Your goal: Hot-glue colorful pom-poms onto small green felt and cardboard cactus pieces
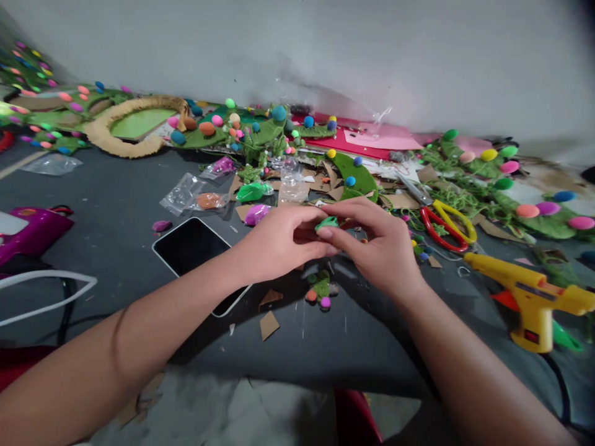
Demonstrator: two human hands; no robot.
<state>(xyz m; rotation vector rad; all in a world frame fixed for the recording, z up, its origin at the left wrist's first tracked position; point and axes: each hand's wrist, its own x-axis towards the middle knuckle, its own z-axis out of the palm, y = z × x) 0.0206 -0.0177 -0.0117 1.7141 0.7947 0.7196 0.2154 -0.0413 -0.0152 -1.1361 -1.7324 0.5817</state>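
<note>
My left hand [279, 241] and my right hand [381, 241] meet over the middle of the dark table, fingers curled together. Between their fingertips is a small lump of green clay [328, 223], with my right thumb pressed on it. Fingers hide much of the lump. Below them lies a small green leaf-like piece [321, 285] with orange and pink balls at its edge. A black-screened phone [195, 248] rests flat under my left forearm. Behind my hands are lumps of green clay [251, 191] and purple clay [256, 215] on plastic wrappers.
Right of my hands lie scissors [446, 226] with red and yellow handles and a yellow glue gun [530, 297]. A purple tool [32, 232] is at the left. Decorated green pieces [269, 133], a tan ring [105, 133] and cardboard scraps line the back.
</note>
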